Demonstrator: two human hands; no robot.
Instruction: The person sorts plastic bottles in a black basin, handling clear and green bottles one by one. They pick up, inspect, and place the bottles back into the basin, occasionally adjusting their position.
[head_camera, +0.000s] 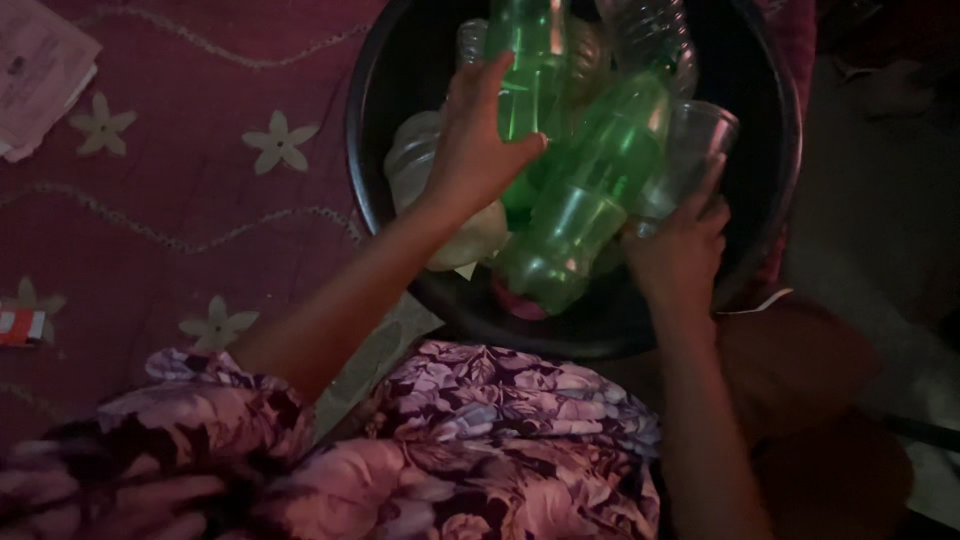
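Your left hand (478, 150) is gripping a green bottle (530, 70) inside the black tub (770, 200), with the fingers (520, 148) clamped around its body. Your right hand (680, 250) is holding a clear bottle (690, 150), the fingers wrapped on its side. Another green bottle (585, 210) is lying between them in the tub. The tub is sitting on a red floral mat (180, 200).
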